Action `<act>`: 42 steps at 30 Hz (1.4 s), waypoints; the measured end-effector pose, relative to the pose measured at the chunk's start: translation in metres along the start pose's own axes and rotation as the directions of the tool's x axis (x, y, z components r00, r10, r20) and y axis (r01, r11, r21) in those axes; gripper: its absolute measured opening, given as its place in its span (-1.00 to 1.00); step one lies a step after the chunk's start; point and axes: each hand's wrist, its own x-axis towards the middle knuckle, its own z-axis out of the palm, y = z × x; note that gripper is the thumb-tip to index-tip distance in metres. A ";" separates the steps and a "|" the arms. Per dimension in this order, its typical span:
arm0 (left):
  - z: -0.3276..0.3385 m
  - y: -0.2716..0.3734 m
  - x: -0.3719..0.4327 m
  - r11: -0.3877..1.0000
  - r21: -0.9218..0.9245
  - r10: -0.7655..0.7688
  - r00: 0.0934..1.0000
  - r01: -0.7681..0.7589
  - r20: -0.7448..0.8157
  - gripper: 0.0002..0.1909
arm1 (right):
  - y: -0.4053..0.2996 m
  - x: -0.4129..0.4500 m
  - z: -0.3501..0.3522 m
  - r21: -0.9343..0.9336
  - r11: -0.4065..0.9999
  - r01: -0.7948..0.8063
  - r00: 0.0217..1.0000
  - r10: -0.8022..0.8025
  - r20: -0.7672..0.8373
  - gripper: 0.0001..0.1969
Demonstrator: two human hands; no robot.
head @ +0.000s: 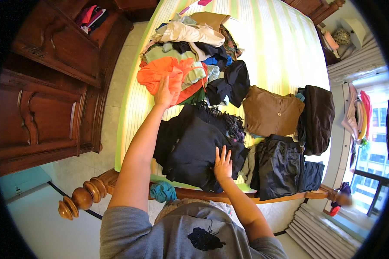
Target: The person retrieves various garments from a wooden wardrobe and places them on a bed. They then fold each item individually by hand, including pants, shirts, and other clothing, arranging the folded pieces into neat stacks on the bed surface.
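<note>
My left hand (pixel 164 94) reaches to the near side of a loose heap of clothes and rests on a bright orange garment (pixel 168 73). Whether its fingers pinch the cloth I cannot tell. My right hand (pixel 223 165) lies flat, fingers spread, on a black garment (pixel 194 145) in front of me. Dark fringe (pixel 235 128) shows along the far right part of that black cloth. Beyond it sits a crumpled black piece (pixel 230 82), and a cream garment (pixel 194 32) tops the heap's far part.
To the right lie a folded brown buttoned top (pixel 274 111), dark brown folded cloth (pixel 319 119) and shiny black shorts (pixel 278 165). A teal cloth (pixel 163 191) hangs by the wooden bed rail (pixel 194 195). A turned bedpost (pixel 82 197) and wooden wardrobe (pixel 45 110) stand left.
</note>
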 end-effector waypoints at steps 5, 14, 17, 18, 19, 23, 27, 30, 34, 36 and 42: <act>0.008 -0.011 0.033 0.994 0.075 0.057 0.964 -0.079 0.259 -0.16 | -0.008 0.014 0.013 -0.124 0.991 -0.050 0.998 0.053 0.018 -0.31; -0.017 -0.077 -0.082 0.942 -0.199 -0.195 0.923 0.271 0.331 -0.52 | -0.009 0.016 0.020 -0.140 0.989 -0.046 0.999 0.044 -0.016 -0.29; -0.054 -0.083 -0.102 0.820 -0.547 -0.219 0.975 0.167 -0.031 -0.59 | -0.004 0.014 0.019 -0.143 0.990 -0.013 0.999 0.009 -0.032 -0.28; -0.084 -0.061 -0.095 0.641 -0.657 -0.391 0.905 0.397 0.166 -0.68 | -0.002 0.013 0.019 -0.141 0.990 -0.015 0.999 0.010 -0.036 -0.27; -0.121 -0.031 -0.088 0.406 -0.691 -0.500 0.778 0.598 0.380 -0.77 | 0.000 0.011 0.019 -0.123 0.992 -0.005 0.999 0.000 -0.047 -0.24; -0.226 0.083 -0.083 0.514 -0.847 -0.267 0.964 0.133 -0.011 -0.66 | 0.012 -0.009 -0.022 0.104 0.989 0.105 0.994 -0.105 -0.003 -0.03; -0.294 0.170 -0.094 0.482 -0.876 -0.039 0.999 0.019 0.000 -0.56 | 0.052 -0.026 -0.030 0.347 0.902 0.257 0.966 -0.242 -0.085 -0.16; -0.325 0.244 -0.118 0.460 -0.877 0.055 0.990 -0.137 -0.126 -0.60 | 0.071 -0.038 -0.053 0.508 0.783 0.359 0.931 -0.260 -0.256 -0.34; -0.343 0.309 -0.155 0.406 -0.894 0.239 0.966 -0.193 -0.100 -0.60 | 0.075 -0.071 -0.120 0.609 0.476 0.634 0.738 -0.137 -0.661 -0.16; -0.353 0.340 -0.178 0.430 -0.895 0.289 0.957 -0.124 0.007 -0.70 | 0.074 -0.094 -0.158 0.647 0.279 0.710 0.681 -0.041 -0.731 -0.09; -0.344 0.368 -0.210 0.527 -0.847 0.254 0.938 0.071 0.236 -0.74 | 0.114 -0.120 -0.182 0.707 0.054 0.705 0.706 -0.154 -0.692 -0.47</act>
